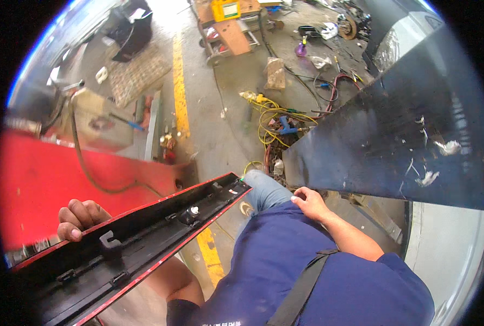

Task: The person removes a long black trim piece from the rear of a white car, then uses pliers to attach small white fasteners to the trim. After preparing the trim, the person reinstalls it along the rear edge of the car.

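Note:
My left hand (81, 220) grips the far edge of a long black plastic trim piece (144, 240), its fingers curled over the rim. The trim's hollow inner side faces up, with red strips along both long edges. A black hooked bracket (110, 241) and a white-tipped clip (193, 211) stand up inside it. It slants from the lower left toward my knee, and its near end runs out of view. Beside my thigh in jeans, my right hand (310, 203) hangs with loosely bent fingers. Nothing shows in it.
A large red surface (62, 183) lies left, crossed by a hose. On the right stands a dark glossy panel (388, 134). Yellow hose (266, 134) and a blue-handled tool (286, 125) lie on the floor ahead. Farther off is a cart (215, 60) with a yellow jug (225, 9).

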